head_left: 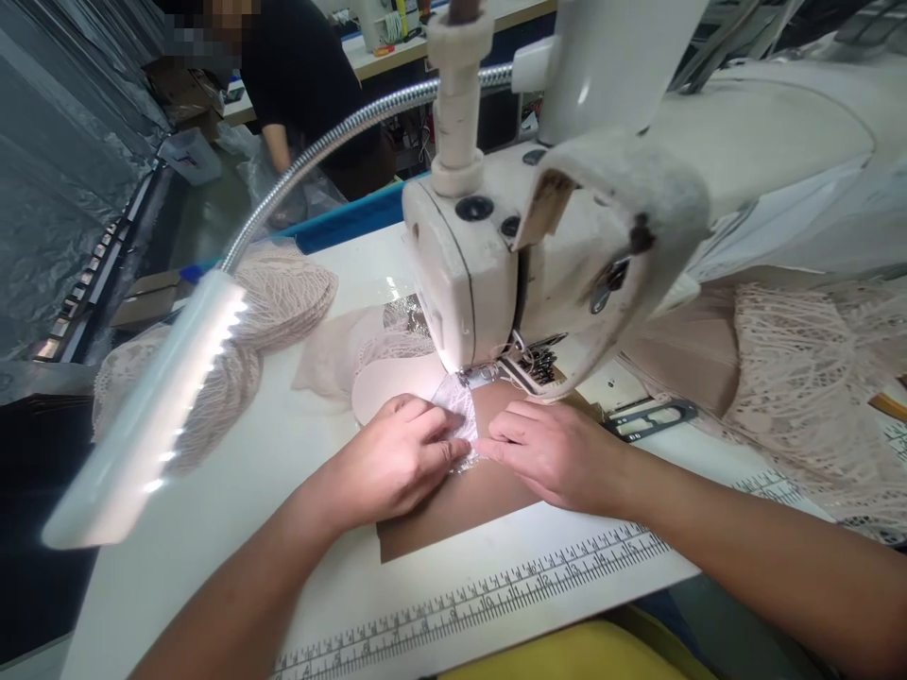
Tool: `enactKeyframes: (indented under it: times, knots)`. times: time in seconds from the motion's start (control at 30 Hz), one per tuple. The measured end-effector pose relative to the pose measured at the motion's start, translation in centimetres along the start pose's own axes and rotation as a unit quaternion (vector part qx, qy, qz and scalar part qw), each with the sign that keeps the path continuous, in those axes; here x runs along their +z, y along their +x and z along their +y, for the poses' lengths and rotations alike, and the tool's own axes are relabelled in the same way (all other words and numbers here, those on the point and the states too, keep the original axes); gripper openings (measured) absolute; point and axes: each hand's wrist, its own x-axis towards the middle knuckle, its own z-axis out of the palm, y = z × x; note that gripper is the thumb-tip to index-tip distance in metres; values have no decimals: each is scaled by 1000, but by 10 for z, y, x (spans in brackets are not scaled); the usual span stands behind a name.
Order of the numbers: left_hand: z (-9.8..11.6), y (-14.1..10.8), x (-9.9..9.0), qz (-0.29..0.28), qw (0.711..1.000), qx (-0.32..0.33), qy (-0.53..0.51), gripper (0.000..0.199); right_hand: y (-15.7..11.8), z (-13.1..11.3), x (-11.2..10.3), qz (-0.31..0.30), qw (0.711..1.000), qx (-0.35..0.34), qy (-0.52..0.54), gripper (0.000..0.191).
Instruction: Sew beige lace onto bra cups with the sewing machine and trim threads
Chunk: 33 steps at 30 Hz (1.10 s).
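A white sewing machine head (460,274) stands over pale lace fabric (459,401), which lies under its needle area. My left hand (401,458) has its fingers closed on the left edge of the lace, thumb pointing right. Just right of it, my right hand (559,453) is closed, its thumb and index fingertips pressed at the lace's right edge. Beneath both hands is a brown sheet (425,529) on the white table (283,557). A beige rounded piece (389,382) lies behind my left hand, partly covered by lace.
A lit lamp (148,416) on a bent metal neck stands at left. Lace stacks lie behind it (283,288) and at right (814,378). A metal tool (656,418) rests beside my right wrist. Another person (304,85) bends at the back left.
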Motion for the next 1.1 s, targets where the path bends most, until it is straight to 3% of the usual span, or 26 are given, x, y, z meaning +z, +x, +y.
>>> enactKeyframes:
  times: [0.2,0.4,0.67,0.87,1.1]
  knots:
    - [-2,6,13,50,996,-75,20,28,0,-1,-2,-20,1000,13,-11,18]
    - [-6,7,22,82,990,-63,92,15,1,-2,-5,-22,999,21,-15,18]
    - [-6,10,17,35,986,-19,161,18,2,-4,-8,-31,999,27,-18,16]
    - [-5,11,11,1,985,-25,168,18,2,-5,-9,-25,999,28,-15,16]
    - [-5,12,10,3,986,-20,167,14,3,-5,-10,-26,999,28,-14,14]
